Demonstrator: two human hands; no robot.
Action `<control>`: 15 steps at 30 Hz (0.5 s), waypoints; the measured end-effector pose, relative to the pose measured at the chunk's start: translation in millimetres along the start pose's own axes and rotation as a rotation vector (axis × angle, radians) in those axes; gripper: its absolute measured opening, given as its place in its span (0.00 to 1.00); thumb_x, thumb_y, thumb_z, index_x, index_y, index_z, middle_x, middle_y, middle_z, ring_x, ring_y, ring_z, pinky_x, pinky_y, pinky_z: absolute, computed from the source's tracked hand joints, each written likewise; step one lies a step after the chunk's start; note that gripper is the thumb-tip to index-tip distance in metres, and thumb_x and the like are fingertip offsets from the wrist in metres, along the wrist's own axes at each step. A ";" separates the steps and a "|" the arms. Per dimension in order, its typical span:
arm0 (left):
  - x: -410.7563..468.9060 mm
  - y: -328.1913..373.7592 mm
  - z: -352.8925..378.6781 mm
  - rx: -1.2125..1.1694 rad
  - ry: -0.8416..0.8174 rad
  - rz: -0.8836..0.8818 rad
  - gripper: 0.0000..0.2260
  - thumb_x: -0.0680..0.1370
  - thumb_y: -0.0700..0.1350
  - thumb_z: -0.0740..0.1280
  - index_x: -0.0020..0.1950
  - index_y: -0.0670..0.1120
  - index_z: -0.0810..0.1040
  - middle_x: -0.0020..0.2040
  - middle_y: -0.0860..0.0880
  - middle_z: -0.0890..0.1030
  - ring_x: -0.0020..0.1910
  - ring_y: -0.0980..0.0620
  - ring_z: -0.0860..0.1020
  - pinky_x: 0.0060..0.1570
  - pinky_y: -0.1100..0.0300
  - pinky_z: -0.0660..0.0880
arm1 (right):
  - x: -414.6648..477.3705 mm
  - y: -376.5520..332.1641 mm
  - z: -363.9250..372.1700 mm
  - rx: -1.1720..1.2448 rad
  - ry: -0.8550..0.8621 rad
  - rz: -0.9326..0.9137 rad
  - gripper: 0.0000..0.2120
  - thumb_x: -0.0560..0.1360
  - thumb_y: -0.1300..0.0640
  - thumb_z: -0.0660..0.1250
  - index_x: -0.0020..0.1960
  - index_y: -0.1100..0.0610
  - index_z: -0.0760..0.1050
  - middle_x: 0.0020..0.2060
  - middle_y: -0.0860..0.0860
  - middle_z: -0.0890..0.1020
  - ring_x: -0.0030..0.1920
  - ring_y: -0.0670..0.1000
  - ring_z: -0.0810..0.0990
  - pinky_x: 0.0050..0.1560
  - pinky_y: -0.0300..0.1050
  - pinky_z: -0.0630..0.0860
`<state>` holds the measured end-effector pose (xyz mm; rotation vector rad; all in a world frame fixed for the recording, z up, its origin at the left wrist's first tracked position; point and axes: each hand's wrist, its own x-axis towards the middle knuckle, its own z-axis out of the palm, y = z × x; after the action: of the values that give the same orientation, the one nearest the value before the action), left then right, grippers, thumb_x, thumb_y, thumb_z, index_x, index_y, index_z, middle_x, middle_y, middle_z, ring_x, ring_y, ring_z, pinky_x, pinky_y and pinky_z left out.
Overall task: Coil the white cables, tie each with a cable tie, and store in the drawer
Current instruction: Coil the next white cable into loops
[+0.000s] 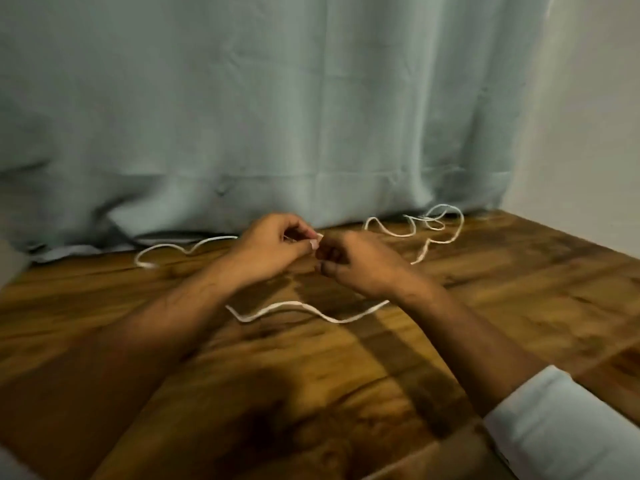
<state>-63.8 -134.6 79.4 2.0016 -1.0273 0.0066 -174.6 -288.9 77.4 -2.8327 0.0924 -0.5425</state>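
Observation:
A long white cable [304,308] snakes loose over the wooden table [519,306]. One stretch runs left behind my left wrist, another curves under both forearms. My left hand [273,245] pinches a white end of the cable between thumb and fingertips near the table's back edge. My right hand [356,265] is right beside it, fingers curled, fingertips meeting the left hand's; whether it grips the cable is blurred. A second tangle of white cable [433,226] lies at the back right. No cable tie or drawer is in view.
A pale grey-green curtain [277,116] hangs behind the table and bunches on its back edge. A white wall [595,116] stands at the right. My right sleeve [568,424] is white.

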 end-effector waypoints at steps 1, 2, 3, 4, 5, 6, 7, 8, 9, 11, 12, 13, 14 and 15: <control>-6.3 -16.8 -15.1 0.009 0.034 -0.032 0.07 0.74 0.50 0.76 0.50 0.52 0.85 0.46 0.54 0.86 0.49 0.51 0.84 0.54 0.54 0.78 | 13.2 -12.8 12.8 0.027 -0.015 -0.044 0.09 0.76 0.48 0.73 0.54 0.49 0.82 0.46 0.48 0.86 0.47 0.52 0.84 0.49 0.54 0.81; -13.4 -30.6 -28.3 0.014 0.070 -0.060 0.07 0.74 0.50 0.76 0.51 0.51 0.85 0.46 0.53 0.86 0.48 0.52 0.84 0.54 0.54 0.78 | 23.9 -23.6 23.9 0.051 -0.030 -0.082 0.09 0.75 0.48 0.72 0.53 0.49 0.81 0.45 0.47 0.86 0.47 0.51 0.84 0.48 0.54 0.81; -19.7 -45.3 -40.3 0.007 0.105 -0.089 0.07 0.74 0.50 0.76 0.51 0.51 0.85 0.46 0.54 0.86 0.47 0.54 0.83 0.53 0.55 0.77 | 33.5 -33.8 34.8 0.074 -0.044 -0.118 0.09 0.75 0.46 0.72 0.52 0.48 0.81 0.44 0.46 0.85 0.46 0.50 0.84 0.48 0.53 0.81; -27.6 -57.4 -51.9 0.004 0.131 -0.112 0.07 0.75 0.50 0.76 0.51 0.51 0.85 0.45 0.54 0.86 0.45 0.55 0.83 0.52 0.55 0.77 | 41.9 -44.1 44.9 0.098 -0.058 -0.144 0.09 0.75 0.45 0.71 0.52 0.48 0.81 0.44 0.46 0.85 0.46 0.50 0.84 0.49 0.53 0.81; -33.9 -68.0 -60.6 -0.005 0.146 -0.128 0.06 0.75 0.49 0.76 0.51 0.51 0.85 0.45 0.53 0.86 0.44 0.56 0.82 0.52 0.56 0.77 | 48.4 -51.9 53.5 0.119 -0.068 -0.162 0.08 0.75 0.45 0.71 0.52 0.47 0.80 0.44 0.46 0.85 0.47 0.49 0.84 0.49 0.53 0.81; -40.7 -79.4 -70.0 0.002 0.174 -0.150 0.07 0.75 0.50 0.76 0.50 0.51 0.85 0.45 0.53 0.86 0.44 0.56 0.82 0.52 0.56 0.77 | 54.9 -61.5 62.9 0.139 -0.083 -0.182 0.08 0.75 0.46 0.71 0.51 0.47 0.80 0.44 0.46 0.85 0.47 0.50 0.84 0.49 0.52 0.81; -45.9 -89.7 -77.1 0.006 0.203 -0.166 0.08 0.74 0.51 0.75 0.50 0.51 0.85 0.44 0.53 0.87 0.45 0.54 0.83 0.52 0.55 0.78 | 60.6 -69.0 71.8 0.158 -0.099 -0.198 0.07 0.76 0.46 0.72 0.51 0.48 0.80 0.44 0.46 0.85 0.47 0.49 0.84 0.50 0.52 0.81; -51.2 -97.1 -82.7 0.018 0.217 -0.185 0.08 0.74 0.51 0.75 0.50 0.51 0.85 0.45 0.52 0.87 0.46 0.52 0.84 0.53 0.54 0.78 | 64.4 -75.8 79.5 0.178 -0.115 -0.212 0.08 0.76 0.46 0.71 0.52 0.48 0.80 0.44 0.46 0.85 0.47 0.49 0.84 0.50 0.52 0.80; -55.7 -104.8 -87.1 0.028 0.214 -0.195 0.07 0.74 0.50 0.75 0.50 0.50 0.85 0.45 0.51 0.87 0.45 0.51 0.84 0.52 0.53 0.78 | 67.5 -81.8 86.9 0.198 -0.124 -0.229 0.09 0.75 0.45 0.70 0.52 0.48 0.80 0.44 0.46 0.85 0.46 0.49 0.84 0.50 0.52 0.80; -63.4 -116.0 -91.2 0.066 0.214 -0.211 0.06 0.75 0.47 0.75 0.51 0.48 0.85 0.44 0.50 0.86 0.43 0.51 0.82 0.51 0.52 0.79 | 70.4 -90.2 99.2 0.214 -0.146 -0.261 0.11 0.74 0.42 0.68 0.51 0.47 0.79 0.43 0.44 0.85 0.45 0.47 0.83 0.48 0.52 0.81; -66.7 -121.0 -91.9 0.093 0.217 -0.221 0.07 0.75 0.48 0.75 0.51 0.48 0.85 0.44 0.50 0.86 0.42 0.53 0.82 0.50 0.53 0.79 | 70.5 -93.4 104.4 0.208 -0.166 -0.268 0.11 0.75 0.42 0.69 0.51 0.47 0.79 0.42 0.44 0.85 0.44 0.46 0.83 0.47 0.52 0.81; -69.3 -126.0 -91.8 0.119 0.215 -0.234 0.07 0.75 0.48 0.75 0.52 0.49 0.84 0.43 0.52 0.85 0.41 0.56 0.82 0.48 0.56 0.80 | 70.5 -94.8 109.5 0.191 -0.187 -0.271 0.09 0.76 0.44 0.70 0.52 0.47 0.79 0.43 0.44 0.84 0.44 0.46 0.82 0.47 0.53 0.81; -72.4 -129.2 -90.8 0.146 0.211 -0.244 0.06 0.76 0.47 0.74 0.52 0.50 0.84 0.43 0.54 0.85 0.40 0.61 0.81 0.44 0.61 0.79 | 70.2 -95.4 114.0 0.161 -0.201 -0.272 0.09 0.77 0.45 0.71 0.53 0.47 0.79 0.44 0.44 0.84 0.45 0.46 0.82 0.47 0.53 0.81; -75.2 -131.4 -88.7 0.177 0.202 -0.252 0.05 0.77 0.47 0.74 0.53 0.51 0.84 0.42 0.55 0.84 0.39 0.63 0.80 0.41 0.65 0.78 | 69.0 -95.5 117.8 0.117 -0.210 -0.270 0.09 0.77 0.45 0.71 0.55 0.47 0.79 0.47 0.45 0.83 0.47 0.48 0.82 0.48 0.54 0.81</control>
<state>4.8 14.5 17.4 2.2270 -0.6611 0.1661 -65.4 -176.3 21.0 -2.7825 -0.3528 -0.2876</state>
